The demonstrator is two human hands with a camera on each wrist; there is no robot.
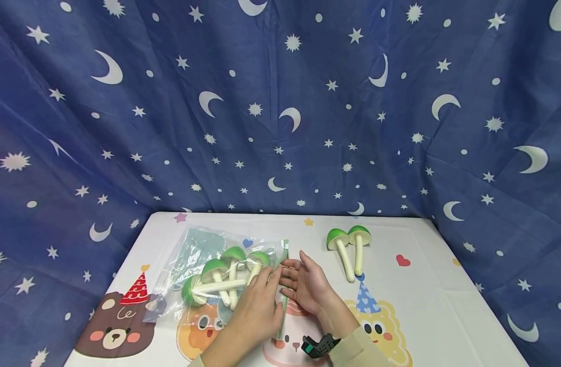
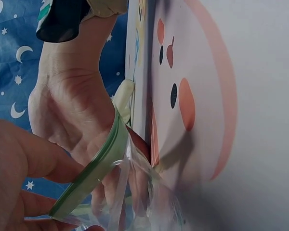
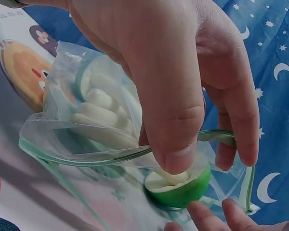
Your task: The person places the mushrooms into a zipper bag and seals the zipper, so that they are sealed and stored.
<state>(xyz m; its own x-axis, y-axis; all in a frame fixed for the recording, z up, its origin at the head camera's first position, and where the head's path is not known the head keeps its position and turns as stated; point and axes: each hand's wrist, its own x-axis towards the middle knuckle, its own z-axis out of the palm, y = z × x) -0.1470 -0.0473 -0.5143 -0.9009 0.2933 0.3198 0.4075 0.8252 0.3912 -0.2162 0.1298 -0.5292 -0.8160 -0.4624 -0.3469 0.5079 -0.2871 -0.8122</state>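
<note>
Nearest us, the left hand (image 1: 257,316) lies over the mouth of a clear, flexible plastic bag. Its thumb and at least one of its fingers seem to sit on opposite sides of the rim, spread apart; we cannot tell whether they pinch the film. Just beside it, the right hand (image 1: 310,288) has its palm turned inward and its fingers extended and slightly apart, at the bag's edge and gripping nothing that we can see.

For this handling of the mouth, we judge it best to keep the two sides of the narrow green zip strip (image 2: 94,168) parted by light, even tension, since thin film creases and slips easily.

The clear bag (image 1: 166,290) is on the left half of the white, cartoon-printed surface (image 1: 427,306), glossy and wrinkled. We count four mushroom shapes with domed green caps and long cream stems (image 1: 214,267) inside, one lying crosswise; they look smooth, but we cannot tell their material.

Farther off to the right, two matching loose mushrooms (image 1: 337,237) lie side by side, well apart from the bag. Beyond hangs a creased, dark blue cloth with white moons and stars (image 1: 280,102).
</note>
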